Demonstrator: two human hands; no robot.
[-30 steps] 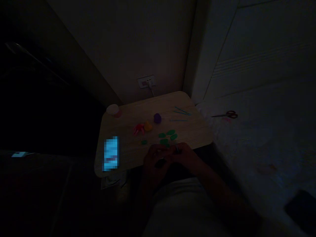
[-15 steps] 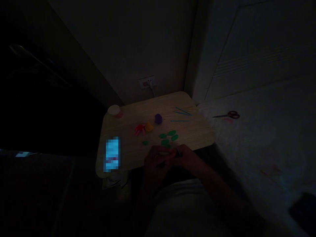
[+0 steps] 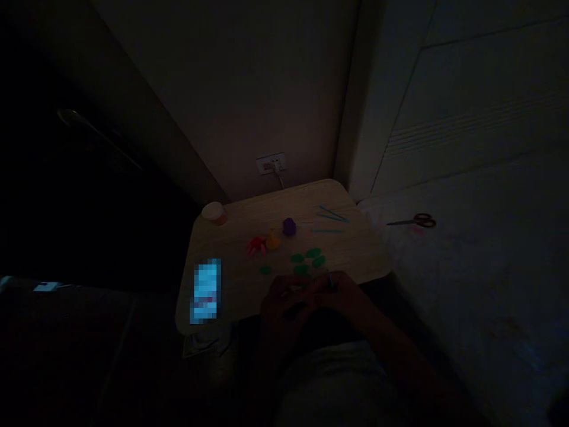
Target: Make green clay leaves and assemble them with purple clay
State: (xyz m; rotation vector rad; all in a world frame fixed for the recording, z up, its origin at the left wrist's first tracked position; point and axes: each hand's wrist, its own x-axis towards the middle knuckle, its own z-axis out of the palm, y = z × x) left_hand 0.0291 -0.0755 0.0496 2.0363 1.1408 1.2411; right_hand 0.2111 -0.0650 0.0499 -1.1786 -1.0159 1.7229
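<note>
Work in hand: We judge this to be close fingertip work, both hands meeting at the table's (image 3: 231,279) near edge.
Left hand (image 3: 280,299): Fingers curled and partly closed, near side of the purple lump (image 3: 289,226); we cannot tell whether it grips anything.
Right hand (image 3: 344,296): Fingers bent almost closed about a thin strip (image 3: 330,279), nearer the person than the purple lump and to its right.
Next move calls for: In our judgement, a light pinch and steady hands, given the poor light.
Green pieces (image 3: 313,252): Five counted, on the near side of the purple lump; a possible sixth is partly hidden by the hands.
Blue sticks (image 3: 326,230): Three, right of the purple lump; two converge at one end.
Red-and-pink piece (image 3: 256,244): One, left of the purple lump.
Orange piece (image 3: 272,241): One, between those two.
Purple lump: One.
Cup (image 3: 214,213): One, far left of the purple lump.
Lit screen (image 3: 205,290): One, left and nearer the person than the purple lump.
Scissors (image 3: 411,222): One pair, well right of the purple lump, off the table.
</note>
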